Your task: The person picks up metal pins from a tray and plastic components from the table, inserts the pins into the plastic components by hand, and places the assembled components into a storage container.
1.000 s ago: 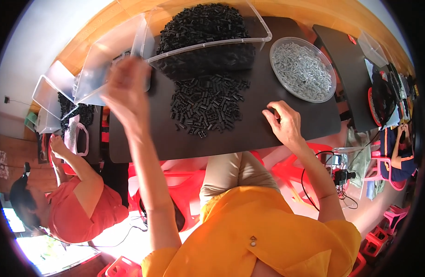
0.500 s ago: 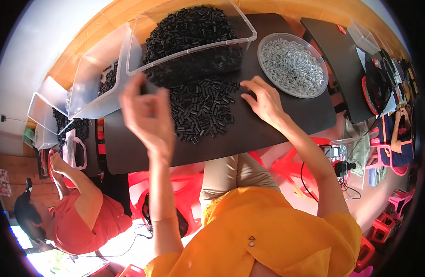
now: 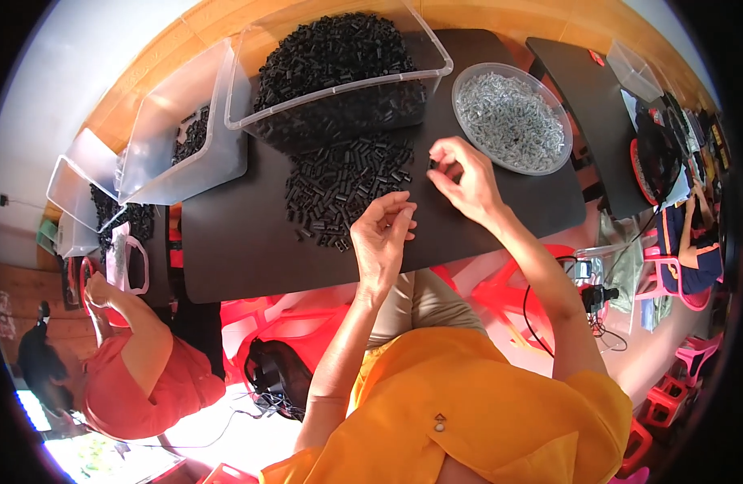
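My right hand is closed in a pinch, a small black plastic piece showing at its fingertips. To its left and nearer to me, my left hand has thumb and fingers pressed together; whatever may be between them is too small to make out. A loose pile of short black tubular pieces lies on the dark table, just beyond my left hand. Right of the pile, a round clear tray holds many small shiny, clear or silvery parts.
Behind the pile stands a large clear bin heaped with black pieces. Another clear bin is at its left. A person in red sits at the left; another person is at far right. Red stools stand on the floor.
My left hand has come right and nearer to me, away from the bin's front, and its fingers have closed. My right hand has shifted slightly right, a black piece now visible in its pinch.
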A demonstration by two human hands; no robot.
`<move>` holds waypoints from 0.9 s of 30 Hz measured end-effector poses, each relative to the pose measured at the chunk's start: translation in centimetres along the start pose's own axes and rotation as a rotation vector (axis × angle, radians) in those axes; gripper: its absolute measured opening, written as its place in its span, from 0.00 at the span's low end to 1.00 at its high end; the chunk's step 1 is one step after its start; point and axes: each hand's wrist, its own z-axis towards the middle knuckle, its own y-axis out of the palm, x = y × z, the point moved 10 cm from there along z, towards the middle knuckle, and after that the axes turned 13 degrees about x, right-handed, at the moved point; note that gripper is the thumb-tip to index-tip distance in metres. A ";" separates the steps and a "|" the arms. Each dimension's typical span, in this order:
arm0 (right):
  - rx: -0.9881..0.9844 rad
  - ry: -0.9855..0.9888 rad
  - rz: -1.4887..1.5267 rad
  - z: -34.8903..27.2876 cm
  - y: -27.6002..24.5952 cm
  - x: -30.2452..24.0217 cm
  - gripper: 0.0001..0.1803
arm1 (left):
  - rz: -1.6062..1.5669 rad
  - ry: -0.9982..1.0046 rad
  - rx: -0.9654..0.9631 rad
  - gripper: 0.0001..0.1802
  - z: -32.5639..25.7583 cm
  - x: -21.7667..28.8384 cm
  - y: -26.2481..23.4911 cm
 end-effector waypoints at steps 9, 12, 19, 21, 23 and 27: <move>-0.101 -0.436 -0.297 -4.7 -0.1 -7.8 0.26 | -0.212 -0.148 -0.188 0.11 -0.4 -0.9 3.2; -0.162 -0.304 -0.114 -4.1 -0.2 -8.2 0.25 | -0.181 -0.213 -0.169 0.07 -0.4 -2.2 2.3; 0.241 -0.147 -0.602 4.6 -10.8 2.7 0.06 | -0.178 -0.221 -0.203 0.07 -1.6 -3.0 2.1; 0.198 -0.053 -0.627 5.9 -11.4 6.0 0.06 | -0.181 -0.226 -0.213 0.08 -1.7 -3.6 2.4; 0.133 -0.025 -0.625 6.9 -10.1 6.4 0.07 | -0.156 -0.213 -0.205 0.07 -1.8 -4.0 2.3; 0.027 -0.046 -0.607 7.9 -7.4 6.5 0.07 | -0.135 -0.208 -0.195 0.07 -1.7 -3.9 2.2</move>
